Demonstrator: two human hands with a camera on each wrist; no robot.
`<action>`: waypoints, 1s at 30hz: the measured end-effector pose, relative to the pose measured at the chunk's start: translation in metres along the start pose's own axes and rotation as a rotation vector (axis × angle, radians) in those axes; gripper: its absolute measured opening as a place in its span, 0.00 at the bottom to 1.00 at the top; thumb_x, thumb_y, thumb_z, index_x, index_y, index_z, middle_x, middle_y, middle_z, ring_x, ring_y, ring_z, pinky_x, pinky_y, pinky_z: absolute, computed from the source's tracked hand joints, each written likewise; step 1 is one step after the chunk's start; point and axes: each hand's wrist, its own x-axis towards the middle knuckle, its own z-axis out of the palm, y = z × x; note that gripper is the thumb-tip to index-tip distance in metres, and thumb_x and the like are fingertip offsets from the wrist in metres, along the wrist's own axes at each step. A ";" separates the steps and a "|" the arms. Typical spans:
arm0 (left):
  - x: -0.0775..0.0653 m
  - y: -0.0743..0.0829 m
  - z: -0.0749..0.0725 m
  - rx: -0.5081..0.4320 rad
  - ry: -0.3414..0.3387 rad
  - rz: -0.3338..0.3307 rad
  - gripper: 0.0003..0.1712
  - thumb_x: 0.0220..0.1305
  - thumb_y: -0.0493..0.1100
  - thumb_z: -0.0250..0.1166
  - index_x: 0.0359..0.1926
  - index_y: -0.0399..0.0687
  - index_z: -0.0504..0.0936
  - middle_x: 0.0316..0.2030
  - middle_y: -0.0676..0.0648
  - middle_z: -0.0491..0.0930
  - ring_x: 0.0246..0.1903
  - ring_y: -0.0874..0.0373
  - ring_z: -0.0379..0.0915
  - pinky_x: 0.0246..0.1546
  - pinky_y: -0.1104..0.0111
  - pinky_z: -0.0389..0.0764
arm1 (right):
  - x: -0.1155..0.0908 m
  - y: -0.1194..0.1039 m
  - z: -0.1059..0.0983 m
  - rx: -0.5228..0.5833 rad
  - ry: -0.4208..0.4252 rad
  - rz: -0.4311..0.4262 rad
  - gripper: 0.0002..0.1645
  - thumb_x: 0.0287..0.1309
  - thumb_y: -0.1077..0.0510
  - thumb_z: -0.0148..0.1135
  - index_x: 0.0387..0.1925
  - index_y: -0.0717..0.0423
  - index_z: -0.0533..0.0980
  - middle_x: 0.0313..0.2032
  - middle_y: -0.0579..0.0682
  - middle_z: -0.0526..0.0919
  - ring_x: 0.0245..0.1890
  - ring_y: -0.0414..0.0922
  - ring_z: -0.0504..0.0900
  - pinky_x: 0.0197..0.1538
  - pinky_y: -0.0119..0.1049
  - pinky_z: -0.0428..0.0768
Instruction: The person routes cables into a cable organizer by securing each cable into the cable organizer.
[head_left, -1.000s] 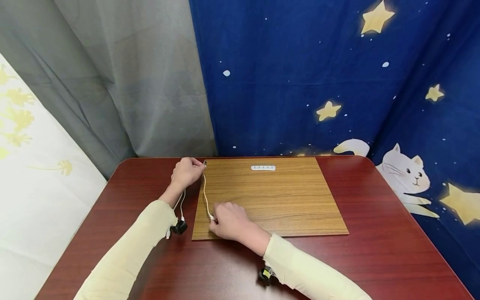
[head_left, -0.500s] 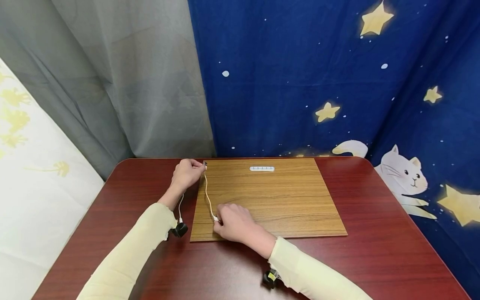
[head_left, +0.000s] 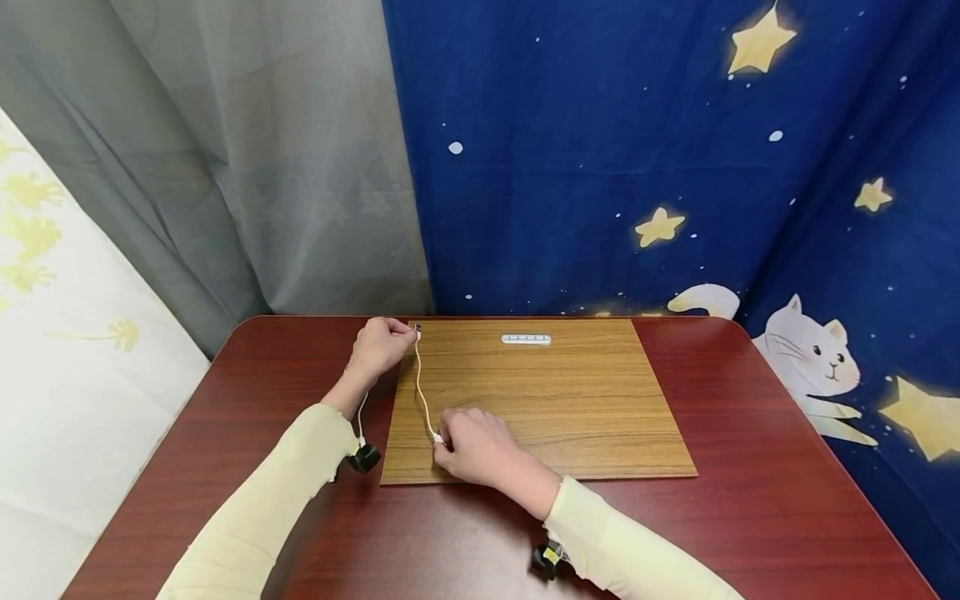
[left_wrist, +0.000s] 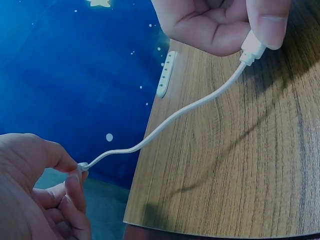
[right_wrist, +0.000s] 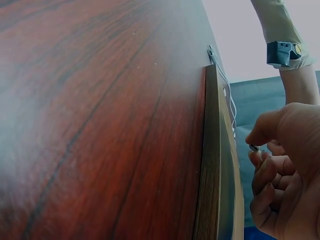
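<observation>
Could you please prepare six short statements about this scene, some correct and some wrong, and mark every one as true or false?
1. The left hand and right hand hold opposite ends of one white cable. True.
2. The white strip lies on the wood-grain board. True.
3. The board stands upright. False: it lies flat on the red table.
4. Between the hands, the cable is wound into a coil. False: it runs in a loose wavy line.
5. The right hand is nearer the board's far edge than the left hand. False: the left hand is nearer.
6. The blue curtain shows yellow stars. True.
</observation>
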 end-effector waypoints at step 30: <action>0.008 0.024 0.026 -0.070 -0.035 0.024 0.14 0.65 0.47 0.65 0.39 0.40 0.88 0.38 0.44 0.83 0.35 0.50 0.73 0.33 0.62 0.72 | -0.011 0.014 -0.009 0.032 0.030 0.003 0.15 0.55 0.55 0.69 0.24 0.45 0.69 0.22 0.38 0.71 0.21 0.39 0.71 0.23 0.37 0.70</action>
